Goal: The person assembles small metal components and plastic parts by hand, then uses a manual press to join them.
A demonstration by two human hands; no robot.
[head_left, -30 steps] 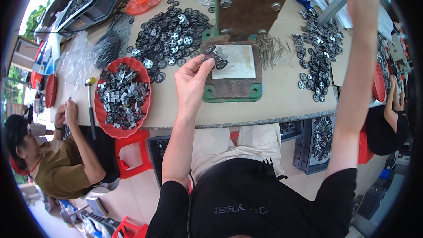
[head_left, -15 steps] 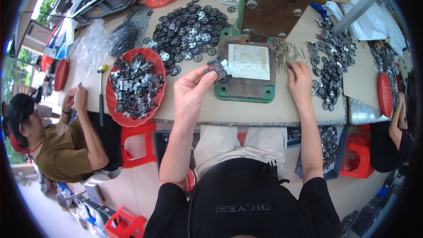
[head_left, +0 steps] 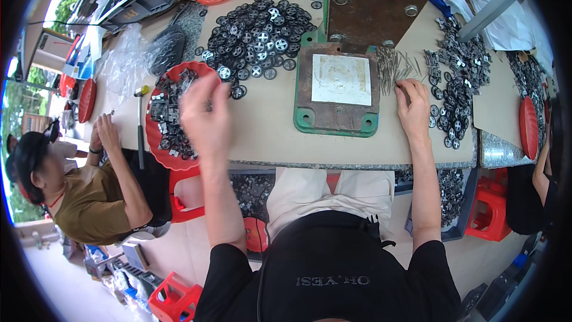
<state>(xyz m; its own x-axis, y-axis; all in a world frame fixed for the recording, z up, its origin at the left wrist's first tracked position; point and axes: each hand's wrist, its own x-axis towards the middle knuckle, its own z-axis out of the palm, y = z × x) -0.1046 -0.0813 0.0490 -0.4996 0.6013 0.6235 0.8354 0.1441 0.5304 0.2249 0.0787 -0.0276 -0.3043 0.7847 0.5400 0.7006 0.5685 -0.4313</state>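
My left hand [head_left: 205, 113], smeared by motion, is over the right side of a scalloped red bowl [head_left: 156, 154]. Small black and silver parts [head_left: 174, 120] fill the bowl; whether my fingers hold one is not clear. On the table my right hand [head_left: 412, 107] rests with its fingertips at the edge of a heap of thin metal pins [head_left: 393, 67]. Its fingers are loosely bent and slightly apart, with nothing visible in them. Between my hands stands a green-framed press base [head_left: 336, 118] with a pale, stained pad [head_left: 341, 80] on top, bare of parts.
A large pile of small black wheels [head_left: 256, 39] lies beyond the bowl. More wheels [head_left: 456, 104] and dark parts [head_left: 462, 48] spread on the right. The press column [head_left: 369, 12] rises at the back. A hammer [head_left: 141, 125] lies left; co-workers sit at both sides.
My left hand has swung left from the press to the red bowl. The small wheeled toy-car chassis it held up is no longer seen. My right hand stays beside the pins.
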